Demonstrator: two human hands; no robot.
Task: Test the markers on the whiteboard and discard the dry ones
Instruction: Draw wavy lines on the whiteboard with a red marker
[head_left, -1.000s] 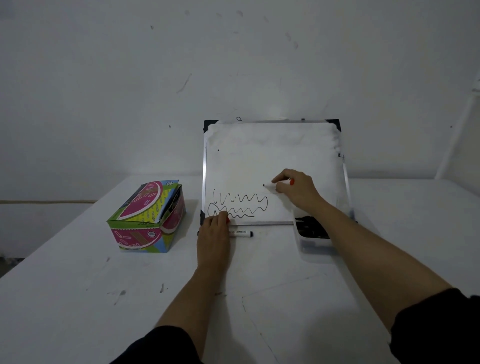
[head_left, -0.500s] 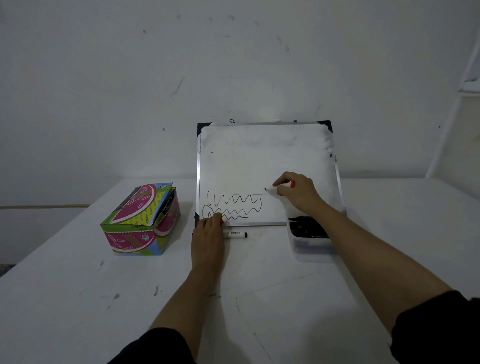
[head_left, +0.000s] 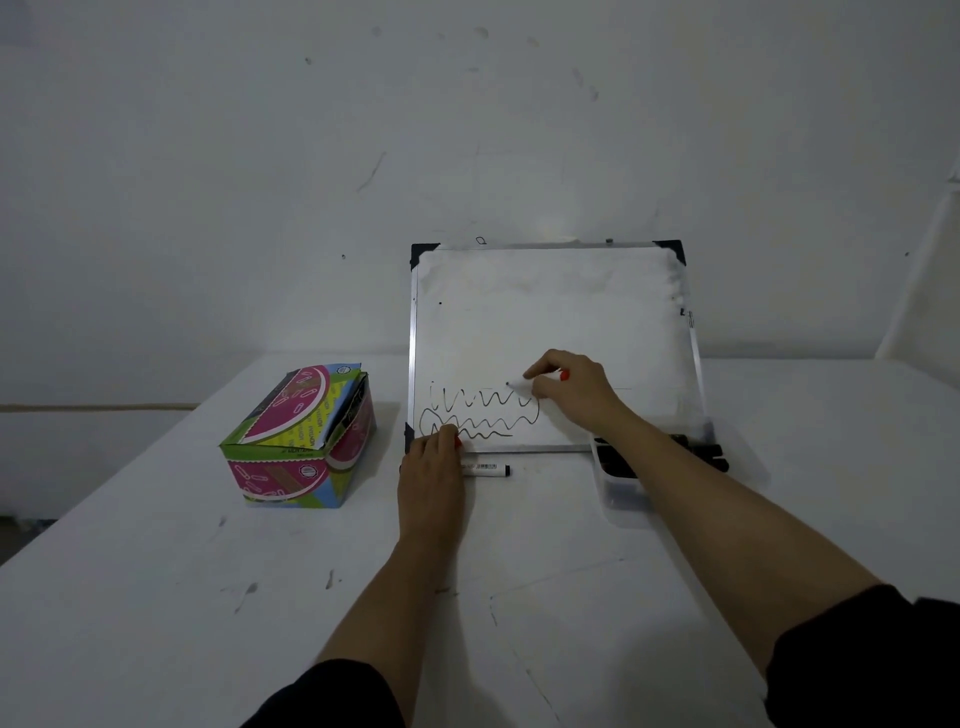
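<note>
A whiteboard leans against the wall at the back of the table, with black wavy lines across its lower left. My right hand pinches a white marker with its tip on the board, just right of the upper wavy line. My left hand presses on the board's bottom left corner with straight fingers. A capped white marker lies on the table in front of the board, partly under my left hand.
A clear plastic tub with several black markers sits at the board's lower right, partly hidden by my right forearm. A colourful cardboard box with an open top stands to the left. The white table is scuffed.
My right hand with the marker has stayed at nearly the same spot on the board. The camera view shifted slightly. My left hand still holds the board's corner.
</note>
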